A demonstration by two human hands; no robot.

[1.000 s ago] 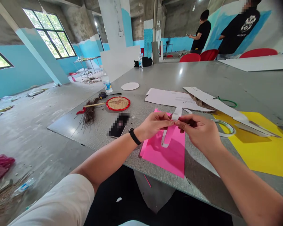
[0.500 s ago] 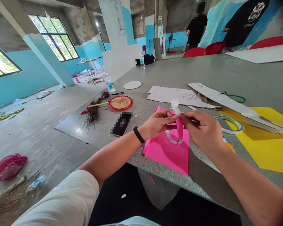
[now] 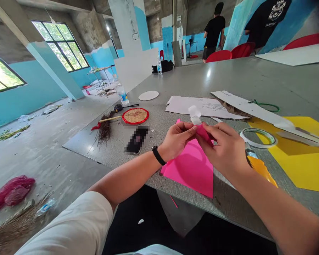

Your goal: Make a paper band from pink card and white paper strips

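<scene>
Both hands meet over a sheet of pink paper (image 3: 192, 170) near the table's front edge. My left hand (image 3: 178, 140) pinches a narrow pink paper strip (image 3: 204, 134) by its left end. Farther right along the same strip, my right hand (image 3: 223, 147) grips it between thumb and fingers. From the strip's upper end sticks a whitish, semi-clear piece (image 3: 195, 114) that looks like tape. Fingers hide much of the strip, so I cannot tell its full shape. A roll of tape (image 3: 258, 137) lies just right of my right hand.
Torn white cardboard (image 3: 196, 106) and a yellow sheet (image 3: 303, 170) lie beyond and right. A yellow tape cutter (image 3: 262, 171) sits by my right forearm. Leftward are a phone (image 3: 136, 140), a round red-rimmed fan (image 3: 135, 115), a tape measure (image 3: 118, 107) and a bottle (image 3: 121, 92). Two people stand behind the table.
The strip has turned in my fingers; its hanging loop no longer shows below them. The whitish end tilts further left. My right hand has shifted slightly left, and the background people have moved.
</scene>
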